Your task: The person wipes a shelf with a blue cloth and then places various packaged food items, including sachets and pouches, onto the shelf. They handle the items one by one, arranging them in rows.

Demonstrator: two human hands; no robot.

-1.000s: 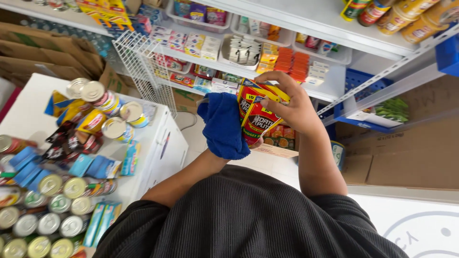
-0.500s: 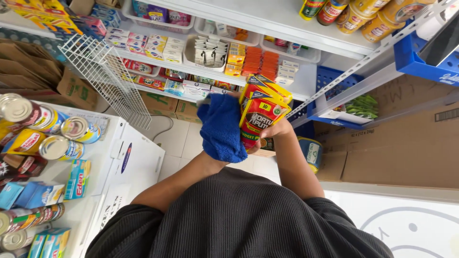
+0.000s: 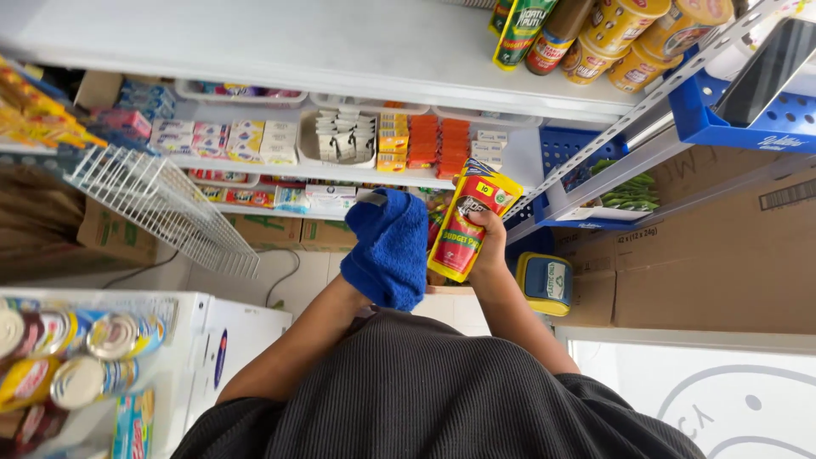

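Grip: right hand [image 3: 491, 248] closed round a red-and-yellow pouch [image 3: 469, 223], raised before the shelves [image 3: 340, 51]; left hand [image 3: 374, 263] wrapped in a blue cloth [image 3: 389, 246] beside it. Pouch unshelved; wiping apparently underway.

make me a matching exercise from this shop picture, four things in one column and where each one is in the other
Things:
1. blue cloth
2. red and yellow pouch
3. white wire basket
4. tins

Places:
A. lower left, on a white surface
B. in the right hand
C. fixed to the shelves, left
D. over the left hand

Pairs: 1-D, 2-B, 3-C, 4-A
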